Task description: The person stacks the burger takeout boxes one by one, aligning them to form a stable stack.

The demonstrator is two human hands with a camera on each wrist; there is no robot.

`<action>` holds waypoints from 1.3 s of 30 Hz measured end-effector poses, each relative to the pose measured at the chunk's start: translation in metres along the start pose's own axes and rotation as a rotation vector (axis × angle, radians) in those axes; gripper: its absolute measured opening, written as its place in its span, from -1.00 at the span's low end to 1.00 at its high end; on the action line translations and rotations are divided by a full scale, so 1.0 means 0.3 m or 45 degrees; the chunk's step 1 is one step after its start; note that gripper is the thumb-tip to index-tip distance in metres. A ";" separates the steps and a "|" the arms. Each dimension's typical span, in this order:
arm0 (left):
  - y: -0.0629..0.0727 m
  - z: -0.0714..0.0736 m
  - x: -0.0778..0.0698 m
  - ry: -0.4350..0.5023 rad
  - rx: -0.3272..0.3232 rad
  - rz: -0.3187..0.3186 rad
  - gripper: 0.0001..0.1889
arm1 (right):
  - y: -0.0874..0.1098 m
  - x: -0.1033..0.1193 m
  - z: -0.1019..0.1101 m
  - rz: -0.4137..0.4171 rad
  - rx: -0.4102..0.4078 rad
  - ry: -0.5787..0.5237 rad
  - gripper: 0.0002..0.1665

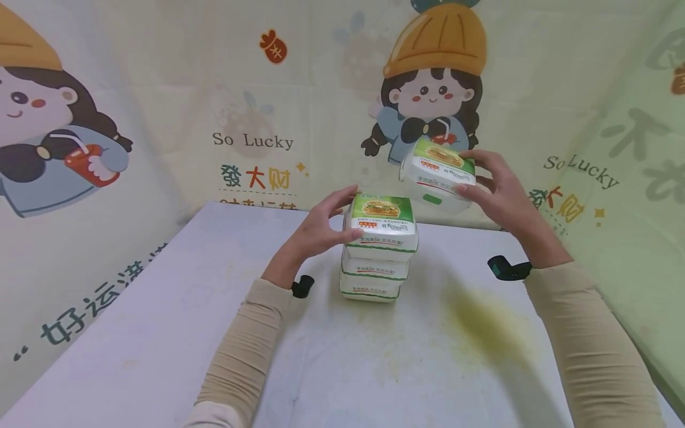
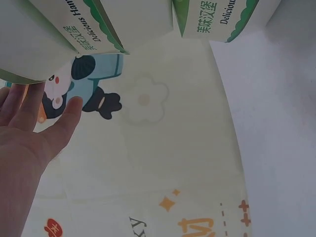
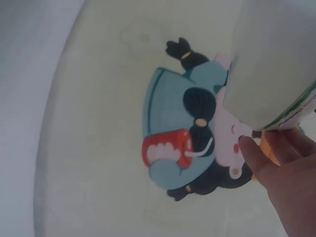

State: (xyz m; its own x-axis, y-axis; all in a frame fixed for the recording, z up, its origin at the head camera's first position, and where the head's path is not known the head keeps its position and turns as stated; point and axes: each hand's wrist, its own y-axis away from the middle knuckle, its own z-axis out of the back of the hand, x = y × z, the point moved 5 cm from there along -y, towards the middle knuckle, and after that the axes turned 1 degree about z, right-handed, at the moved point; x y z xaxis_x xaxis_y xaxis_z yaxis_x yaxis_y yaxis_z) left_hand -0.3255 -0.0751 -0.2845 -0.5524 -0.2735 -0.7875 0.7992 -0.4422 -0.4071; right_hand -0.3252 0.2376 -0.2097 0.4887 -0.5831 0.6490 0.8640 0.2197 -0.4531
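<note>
Three white-and-green burger boxes stand in a slightly uneven stack; the top burger box (image 1: 381, 229) shows a burger picture on its lid. My left hand (image 1: 321, 229) grips this box at its left side, thumb on the front and fingers toward the back. In the left wrist view, fingertips of the left hand (image 2: 34, 128) disappear behind the box edge. Up and to the right of the stack, my right hand (image 1: 500, 187) holds another burger box (image 1: 436, 178) by its right side, tilted in the air. The right wrist view shows its pale underside and wall (image 3: 271, 64).
A white table (image 1: 342, 368) bears the stack, with a yellowish stain (image 1: 487, 324) to the right. Behind it hangs a printed cloth backdrop (image 1: 176, 107) with cartoon figures and lettering, wrapping round both sides. Each wrist carries a small black camera mount.
</note>
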 end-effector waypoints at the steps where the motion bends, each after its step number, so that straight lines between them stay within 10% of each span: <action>1: 0.000 0.000 0.001 0.000 -0.002 -0.001 -0.08 | -0.001 0.011 -0.004 0.021 0.000 -0.002 -0.24; 39: 0.004 0.000 0.001 0.058 -0.005 0.117 -0.08 | -0.019 0.192 -0.171 0.347 0.250 -0.080 -0.28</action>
State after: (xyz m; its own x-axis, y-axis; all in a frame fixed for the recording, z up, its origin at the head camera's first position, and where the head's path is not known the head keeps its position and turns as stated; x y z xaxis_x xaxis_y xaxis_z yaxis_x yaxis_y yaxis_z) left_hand -0.3246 -0.0756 -0.2852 -0.4657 -0.2737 -0.8415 0.8469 -0.4135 -0.3342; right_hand -0.3082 0.1625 -0.2010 0.7059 -0.4346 0.5593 0.7047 0.5106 -0.4927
